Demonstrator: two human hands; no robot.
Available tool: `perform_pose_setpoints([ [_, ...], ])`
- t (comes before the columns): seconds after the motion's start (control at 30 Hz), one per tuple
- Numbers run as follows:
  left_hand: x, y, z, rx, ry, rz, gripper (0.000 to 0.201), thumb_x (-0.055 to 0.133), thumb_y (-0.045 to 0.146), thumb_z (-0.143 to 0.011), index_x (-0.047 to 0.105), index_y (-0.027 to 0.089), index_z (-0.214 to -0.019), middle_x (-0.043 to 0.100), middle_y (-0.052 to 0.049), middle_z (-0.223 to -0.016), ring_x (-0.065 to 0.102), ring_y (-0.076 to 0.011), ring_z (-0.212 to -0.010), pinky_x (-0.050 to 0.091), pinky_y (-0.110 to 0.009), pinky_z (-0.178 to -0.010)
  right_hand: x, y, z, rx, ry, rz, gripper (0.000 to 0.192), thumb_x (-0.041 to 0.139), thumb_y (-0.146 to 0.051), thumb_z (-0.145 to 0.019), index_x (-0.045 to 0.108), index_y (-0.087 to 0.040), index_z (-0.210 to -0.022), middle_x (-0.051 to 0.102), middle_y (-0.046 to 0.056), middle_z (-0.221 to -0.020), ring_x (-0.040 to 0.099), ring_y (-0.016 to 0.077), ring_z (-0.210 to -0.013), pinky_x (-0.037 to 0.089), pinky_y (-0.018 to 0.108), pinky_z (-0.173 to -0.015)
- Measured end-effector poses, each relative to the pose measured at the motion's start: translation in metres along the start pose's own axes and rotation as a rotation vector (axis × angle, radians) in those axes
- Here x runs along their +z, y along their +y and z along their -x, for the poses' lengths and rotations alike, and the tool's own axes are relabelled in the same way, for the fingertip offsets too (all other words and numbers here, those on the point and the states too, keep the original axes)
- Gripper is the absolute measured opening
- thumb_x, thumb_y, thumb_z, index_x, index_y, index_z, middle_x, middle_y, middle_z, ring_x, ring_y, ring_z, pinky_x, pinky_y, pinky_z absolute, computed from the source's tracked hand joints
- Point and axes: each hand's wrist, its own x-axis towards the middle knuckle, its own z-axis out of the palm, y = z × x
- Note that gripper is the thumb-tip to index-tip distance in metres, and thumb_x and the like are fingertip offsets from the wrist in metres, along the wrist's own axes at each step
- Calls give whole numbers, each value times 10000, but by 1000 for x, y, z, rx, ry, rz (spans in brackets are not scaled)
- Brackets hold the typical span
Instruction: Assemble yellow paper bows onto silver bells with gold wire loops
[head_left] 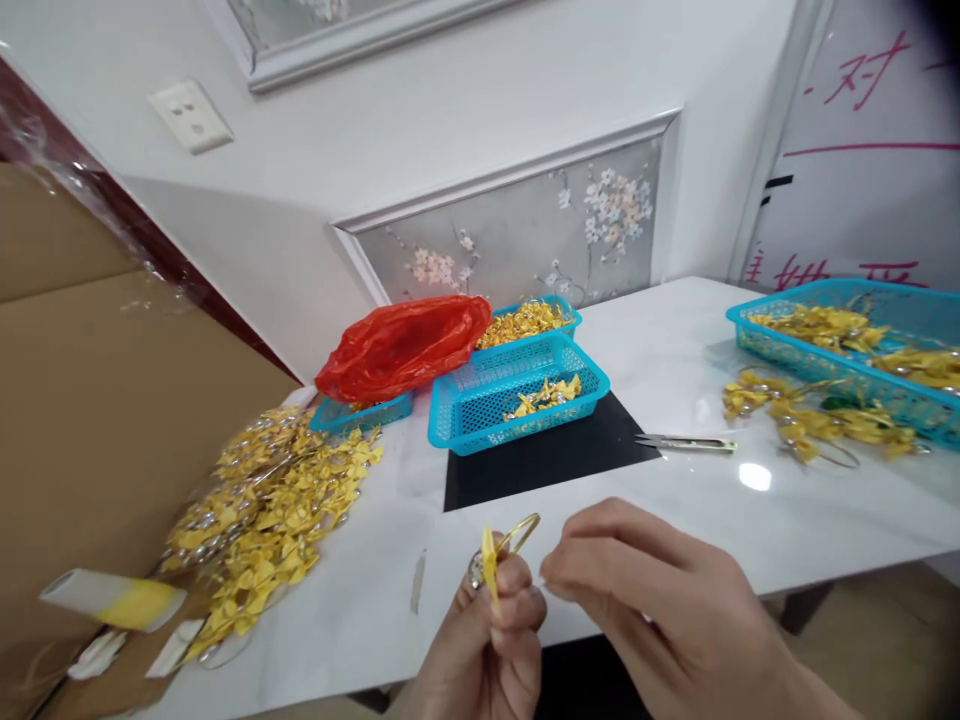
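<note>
A: Left hand (484,640) is pinched shut on a small yellow bow (490,565) with a gold wire ring (517,535) looping up behind it, thumb and forefinger clamped low on the piece.

B: And the right hand (660,610)?

A: Fingertips closed together, just beside the ring, nipping something too thin to make out, maybe a thread. I can't say what.

B: Where does the bow sit against the grip?

A: It stands above the left fingers, ring tilting off toward the right hand, all held in the air over the table's near edge (375,640).

B: Risk?

A: I'd say a slip. The bow is tiny and the hold is only at its base, so a tug from the right could twist it free and drop it off the near edge.

B: Around it?

A: Black mat (540,460) mid-table, a blue basket (517,400) on its far side, snips (686,443) lying by the mat's right corner, a heap of yellow bows (270,510) at the left edge, a red bag (405,345) behind.
</note>
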Motion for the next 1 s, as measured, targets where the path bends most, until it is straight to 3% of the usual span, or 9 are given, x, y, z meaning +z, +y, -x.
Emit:
perform_pose_setpoints([
  [0.33,1,6,1,-54,44,-16,227,846,-9,-667,715,150,-763,648,47,-656,604,22,-522,465,31,-486,18,-6,-10,-149,261,186,199,533,-131,-932,710,-166,-848,564,32,-711,519,131,-619,457,231,-512],
  [0.47,-6,9,2,34,157,-203,193,809,24,-723,731,186,-794,654,64,-646,605,8,-515,479,8,-477,24,-8,-12,-172,308,219,240,523,-132,-924,672,-169,-740,523,10,-663,467,111,-571,401,223,-473],
  [0.6,-8,8,4,74,212,-228,231,753,-11,-754,755,209,-825,717,49,-693,660,-17,-573,515,-21,-519,25,-9,-13,-216,327,231,253,512,-69,-894,717,-134,-760,482,12,-629,426,111,-559,348,235,-451],
  [0.77,-2,3,6,16,152,-86,296,823,-22,-665,781,203,-853,780,30,-772,701,-23,-657,519,-8,-587,26,-9,-11,-196,338,235,271,497,-108,-927,725,-150,-788,478,12,-615,408,118,-546,311,241,-435],
  [1.0,-1,0,2,123,160,-259,269,879,96,-627,788,226,-844,789,62,-743,714,-27,-645,534,-17,-603,13,-11,-12,-213,168,296,299,477,-81,-931,730,-104,-774,510,40,-592,437,139,-547,353,249,-472],
])
